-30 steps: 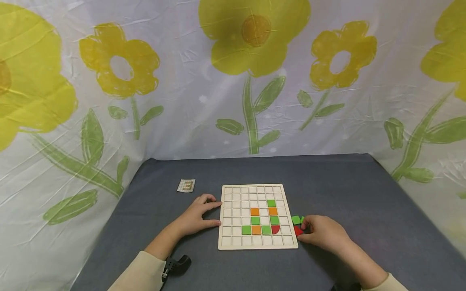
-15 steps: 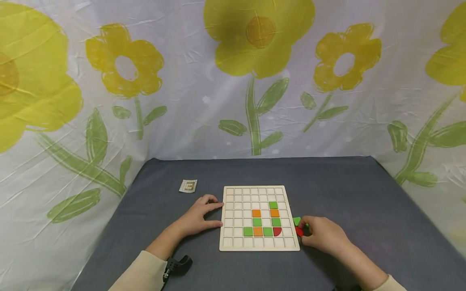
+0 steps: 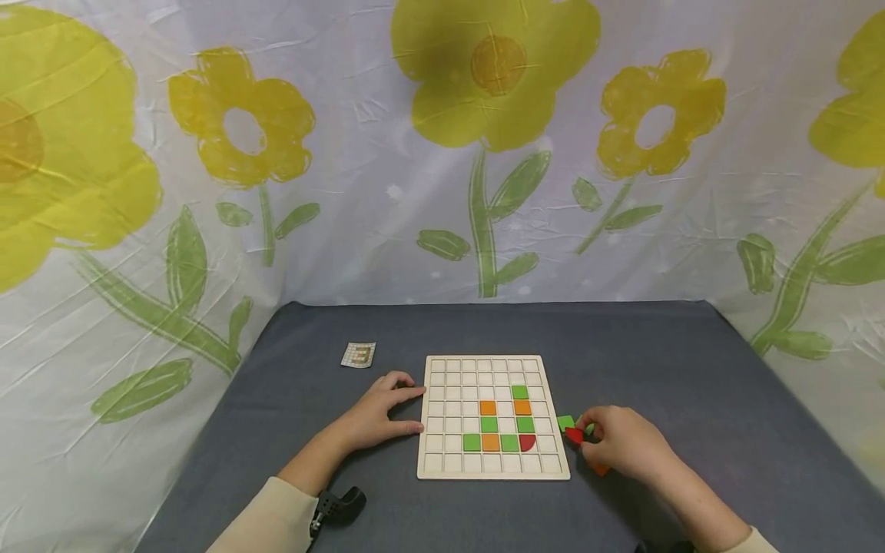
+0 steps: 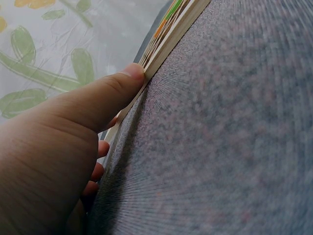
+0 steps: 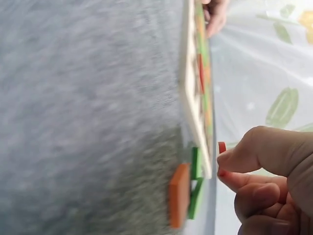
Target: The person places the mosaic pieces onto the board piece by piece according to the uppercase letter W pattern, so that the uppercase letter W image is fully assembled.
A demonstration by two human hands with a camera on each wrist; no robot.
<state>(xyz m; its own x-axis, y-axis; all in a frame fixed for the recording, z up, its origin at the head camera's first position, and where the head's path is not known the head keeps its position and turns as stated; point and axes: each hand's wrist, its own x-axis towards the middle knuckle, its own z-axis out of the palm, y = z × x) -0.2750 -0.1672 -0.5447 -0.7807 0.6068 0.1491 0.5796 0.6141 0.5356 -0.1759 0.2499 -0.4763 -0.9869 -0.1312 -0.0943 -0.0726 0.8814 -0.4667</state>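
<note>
My left hand point(image 3: 382, 409) rests its thumb and fingertips against the left edge of a pale wooden grid board point(image 3: 442, 471); in the left wrist view the thumb point(image 4: 112, 93) lies straight against the rim. On the board sit several green and orange square tiles and one red rounded-corner tile point(image 3: 528, 442). Right of the board, my right hand point(image 3: 625, 442) pinches a red tile point(image 3: 574, 435) between thumb and finger, raised off the cloth in the right wrist view. The fingers hide part of its shape. Below it lie an orange tile point(image 5: 179, 196) and green tiles point(image 5: 196, 164).
A small printed card point(image 3: 358, 355) with a grid pattern lies behind and left of the board. The table has a dark grey cloth point(image 3: 484, 514). A white curtain point(image 3: 346, 192) with yellow flowers hangs behind and at both sides.
My right hand has picked up the red tile from beside the board and drawn slightly right, uncovering an orange tile. The left hand keeps its place at the board's edge.
</note>
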